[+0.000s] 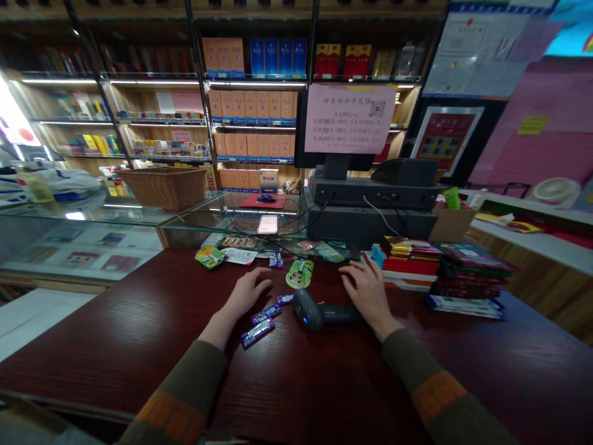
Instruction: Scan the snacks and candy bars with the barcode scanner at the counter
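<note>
My left hand (248, 290) rests palm down on the dark wooden counter (139, 334), fingers loosely curled and holding nothing, just left of several small purple candy packets (257, 331). My right hand (365, 290) lies flat with its fingers spread, touching the counter beside a stack of books (407, 259). A black handheld barcode scanner (319, 314) lies between the hands, close under my right hand. A green snack packet (299, 272) lies ahead between the hands.
A glass display counter (139, 216) carries a wicker basket (163, 185). A cash register with a monitor and pink notice (349, 117) stands ahead. Another book stack (470, 278) sits right. Shelves of boxed goods (252, 105) fill the back wall.
</note>
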### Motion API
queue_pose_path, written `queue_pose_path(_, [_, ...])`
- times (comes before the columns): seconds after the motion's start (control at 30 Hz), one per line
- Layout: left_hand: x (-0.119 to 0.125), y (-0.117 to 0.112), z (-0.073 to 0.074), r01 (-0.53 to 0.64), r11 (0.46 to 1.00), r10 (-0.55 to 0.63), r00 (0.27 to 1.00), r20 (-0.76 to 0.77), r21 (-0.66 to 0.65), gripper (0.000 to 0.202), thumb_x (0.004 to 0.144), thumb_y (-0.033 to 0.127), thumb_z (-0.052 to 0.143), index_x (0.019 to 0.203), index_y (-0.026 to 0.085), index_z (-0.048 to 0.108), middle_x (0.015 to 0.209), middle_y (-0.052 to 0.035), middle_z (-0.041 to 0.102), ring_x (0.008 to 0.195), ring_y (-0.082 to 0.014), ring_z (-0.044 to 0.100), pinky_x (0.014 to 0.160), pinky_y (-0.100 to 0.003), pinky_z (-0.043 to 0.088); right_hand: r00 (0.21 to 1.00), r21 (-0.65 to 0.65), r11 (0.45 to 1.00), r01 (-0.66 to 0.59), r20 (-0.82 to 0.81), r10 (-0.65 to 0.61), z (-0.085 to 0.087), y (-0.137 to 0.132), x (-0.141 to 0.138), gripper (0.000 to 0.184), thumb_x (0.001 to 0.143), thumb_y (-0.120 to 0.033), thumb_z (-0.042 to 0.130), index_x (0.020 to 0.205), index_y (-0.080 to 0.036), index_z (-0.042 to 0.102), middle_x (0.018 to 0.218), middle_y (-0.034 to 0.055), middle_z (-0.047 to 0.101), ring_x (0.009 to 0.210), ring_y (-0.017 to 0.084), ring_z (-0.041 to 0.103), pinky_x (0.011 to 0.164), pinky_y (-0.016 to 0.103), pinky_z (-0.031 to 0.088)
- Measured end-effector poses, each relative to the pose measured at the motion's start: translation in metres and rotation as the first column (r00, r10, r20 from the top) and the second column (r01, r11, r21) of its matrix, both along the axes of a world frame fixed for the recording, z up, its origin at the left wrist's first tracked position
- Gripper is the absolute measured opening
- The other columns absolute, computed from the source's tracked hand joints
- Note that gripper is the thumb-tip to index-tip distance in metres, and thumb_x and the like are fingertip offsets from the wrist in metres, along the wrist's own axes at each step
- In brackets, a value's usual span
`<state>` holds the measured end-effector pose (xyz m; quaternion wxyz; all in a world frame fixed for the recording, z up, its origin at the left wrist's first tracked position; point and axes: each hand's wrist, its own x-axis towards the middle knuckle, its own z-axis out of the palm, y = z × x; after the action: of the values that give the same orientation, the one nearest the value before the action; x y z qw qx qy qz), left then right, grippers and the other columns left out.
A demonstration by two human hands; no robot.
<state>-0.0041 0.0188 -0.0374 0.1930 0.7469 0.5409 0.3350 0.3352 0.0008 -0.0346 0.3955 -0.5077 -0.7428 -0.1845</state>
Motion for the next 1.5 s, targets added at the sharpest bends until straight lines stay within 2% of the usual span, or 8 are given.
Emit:
queue_pose_path(0.4, [0.024,0.019,-0.003,0.189,0.978,-0.181,0.98,-0.086,0.091,0.036,0.091,0.03,0.06,0.126,0.023,0.064,0.127,-0.0071,0.07,0.118,-0.0239,0.065,0.106,-0.039,0.047,1.0,-0.103,0.995,-0.009,-0.018,0.007,0.002,0.009,-0.013,0.023,0.095,-0.023,0.047,0.1,-0.025,0.069,0.104,0.0062,0.077,0.113,0.026,0.065,0.113,0.056,0.029])
queue_pose_path(0.57, [0.041,0.031,-0.008,0.284,0.951,-0.248,0.936,-0.251,0.118,0.053,0.096,0.041,0.056,0.147,0.03,0.047,0.153,-0.0082,0.05,0.141,-0.0278,0.046,0.117,-0.051,0.034,1.0,-0.145,0.989,-0.02,-0.024,0.017,0.0,0.008,-0.011,0.021,0.095,-0.023,0.049,0.099,-0.026,0.07,0.104,0.005,0.077,0.113,0.025,0.065,0.113,0.056,0.029])
queue_pose_path(0.7, [0.05,0.034,-0.011,0.317,0.948,-0.282,0.885,-0.369,0.037,0.051,0.099,0.049,0.046,0.149,0.038,0.044,0.164,-0.0065,0.033,0.151,-0.0322,0.028,0.12,-0.059,0.025,0.999,-0.156,0.988,-0.02,-0.031,0.015,-0.001,0.008,-0.009,0.021,0.095,-0.023,0.05,0.099,-0.026,0.07,0.103,0.0049,0.077,0.112,0.025,0.065,0.113,0.056,0.029])
queue_pose_path(0.93, [0.043,0.027,0.0,0.309,0.951,-0.289,0.88,-0.378,-0.006,0.043,0.098,0.056,0.044,0.134,0.036,0.059,0.153,-0.0048,0.049,0.148,-0.0316,0.033,0.118,-0.064,0.021,0.999,-0.178,0.983,-0.04,-0.035,0.035,0.0,0.005,-0.007,0.022,0.096,-0.024,0.049,0.096,-0.026,0.07,0.1,0.004,0.076,0.109,0.024,0.066,0.115,0.056,0.027])
queue_pose_path(1.13, [0.044,0.021,0.01,0.16,0.98,-0.1,0.908,-0.406,0.118,0.037,0.088,0.058,0.062,0.096,0.022,0.063,0.107,-0.0074,0.072,0.116,-0.0301,0.061,0.115,-0.057,0.029,0.998,-0.175,0.983,-0.048,-0.046,0.04,0.001,0.001,-0.009,0.021,0.095,-0.024,0.049,0.095,-0.026,0.07,0.099,0.0035,0.076,0.107,0.023,0.067,0.115,0.056,0.027])
queue_pose_path(1.23, [0.048,0.021,0.008,0.087,0.986,-0.028,0.927,-0.374,0.141,0.047,0.082,0.059,0.069,0.108,0.02,0.062,0.108,-0.0096,0.072,0.11,-0.0323,0.064,0.114,-0.058,0.029,0.997,-0.183,0.982,-0.05,-0.06,0.04,0.002,0.001,-0.012,0.022,0.096,-0.024,0.049,0.095,-0.026,0.07,0.1,0.0042,0.076,0.108,0.024,0.067,0.115,0.058,0.026])
queue_pose_path(1.37, [0.052,0.023,0.001,0.131,0.983,-0.086,0.947,-0.308,0.13,0.072,0.082,0.049,0.072,0.145,0.026,0.046,0.141,-0.0127,0.06,0.132,-0.0341,0.052,0.115,-0.058,0.03,0.997,-0.192,0.98,-0.059,-0.069,0.047,0.003,0.001,-0.015,0.022,0.096,-0.025,0.049,0.096,-0.026,0.071,0.101,0.005,0.076,0.107,0.024,0.067,0.114,0.06,0.025])
queue_pose_path(1.5, [0.051,0.027,-0.004,0.18,0.982,-0.154,0.939,-0.308,0.058,0.06,0.085,0.044,0.069,0.141,0.03,0.052,0.144,-0.009,0.059,0.141,-0.0338,0.043,0.116,-0.058,0.028,0.997,-0.202,0.978,-0.057,-0.068,0.044,0.003,0.002,-0.015,0.022,0.096,-0.025,0.049,0.096,-0.026,0.071,0.101,0.0048,0.076,0.106,0.024,0.067,0.115,0.06,0.025])
